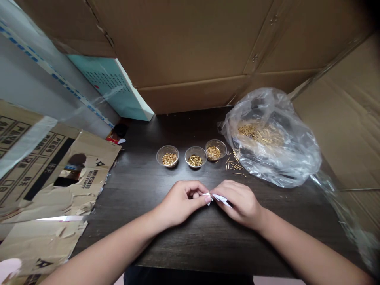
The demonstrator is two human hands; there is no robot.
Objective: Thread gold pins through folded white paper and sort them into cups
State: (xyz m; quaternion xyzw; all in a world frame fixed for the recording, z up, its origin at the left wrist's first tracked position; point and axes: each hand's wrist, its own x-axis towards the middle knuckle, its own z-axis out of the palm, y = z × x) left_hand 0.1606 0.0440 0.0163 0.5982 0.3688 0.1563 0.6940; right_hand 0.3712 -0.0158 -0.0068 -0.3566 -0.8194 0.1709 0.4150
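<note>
3 cups [196,150] nr L hand [179,201]; bag [276,170] R, cardboard [92,144] L.

light: soft, dimmish | glare: plastic bag [285,160] | sheen: tabletop [133,186] | top-right corner: black | edges: stretched

A dark wood-grain table [136,190] carries three clear cups: a left cup [159,153], a middle cup [188,152] and, slightly farther, a right cup [221,145]. Loose gold pins [234,166] lie scattered right of them, beside a crumpled plastic bag [282,168]. A pale blue board [118,101] perhaps rests on the far left corner.
</note>
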